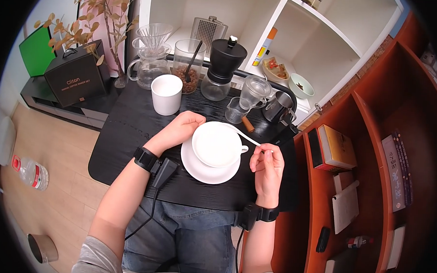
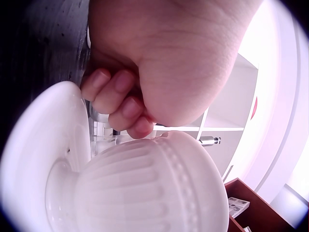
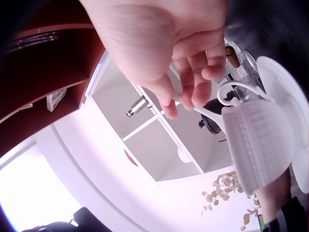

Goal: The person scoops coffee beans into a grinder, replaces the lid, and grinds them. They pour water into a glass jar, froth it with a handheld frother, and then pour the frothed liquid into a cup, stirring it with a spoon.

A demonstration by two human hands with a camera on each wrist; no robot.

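Note:
A white cup [image 1: 214,145] stands on a white saucer [image 1: 209,175] near the front of the black table. Ridges run round its outer wall, as both wrist views show. My right hand [image 1: 267,164] pinches the handle end of a white spoon [image 1: 247,137] between thumb and fingers. The spoon slopes down leftward over the cup's far rim. To the left of the cup, my left hand [image 1: 182,129] lies with its fingers curled in, their tips close by the cup's wall [image 2: 130,186] in the left wrist view. Nothing shows in that hand.
Behind the cup stand a white mug [image 1: 166,96], a glass of brown beans [image 1: 186,79], a coffee grinder [image 1: 221,71], a glass dripper [image 1: 154,38], a small glass pitcher [image 1: 235,113] and a metal jug [image 1: 278,109]. A red-brown bookcase [image 1: 299,189] flanks the table's right edge.

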